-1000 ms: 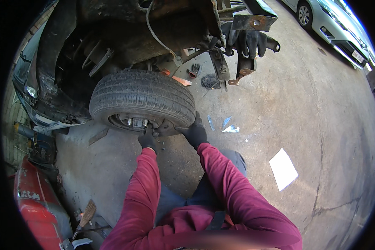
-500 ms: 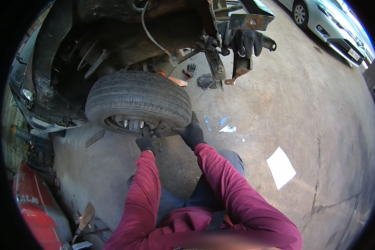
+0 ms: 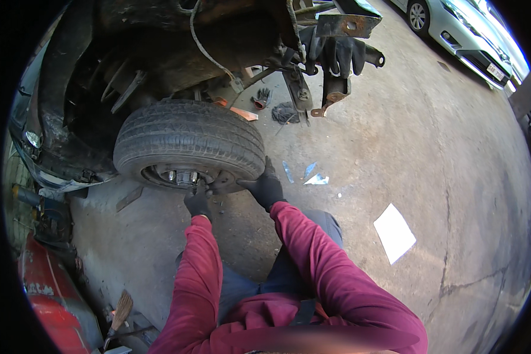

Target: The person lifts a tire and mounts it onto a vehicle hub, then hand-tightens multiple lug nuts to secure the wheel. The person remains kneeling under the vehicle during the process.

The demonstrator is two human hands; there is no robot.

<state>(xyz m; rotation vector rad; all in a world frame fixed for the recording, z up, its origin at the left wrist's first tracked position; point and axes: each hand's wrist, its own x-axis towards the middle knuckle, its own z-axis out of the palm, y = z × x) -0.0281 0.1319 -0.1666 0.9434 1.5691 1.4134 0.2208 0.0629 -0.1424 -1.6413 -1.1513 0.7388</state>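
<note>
A car wheel with a black, treaded tyre stands under the raised, dark wheel arch, its outer face toward me. My right hand, in a dark glove, grips the tyre's right edge, thumb on the outer face and fingers along the tread. My left hand, gloved too, is at the hub with its fingers drawn together beside the shiny wheel nuts. Whatever those fingertips hold is too small and hidden to make out.
Black gloves hang on a rusty bracket at the vehicle's front. Behind the wheel lie another glove and a dark cloth. White paper lies on the concrete at right. A red panel and a brush are at lower left.
The whole view has shifted slightly, so the scene sits a little further left and up. Both hands remain at about the same places on the wheel.
</note>
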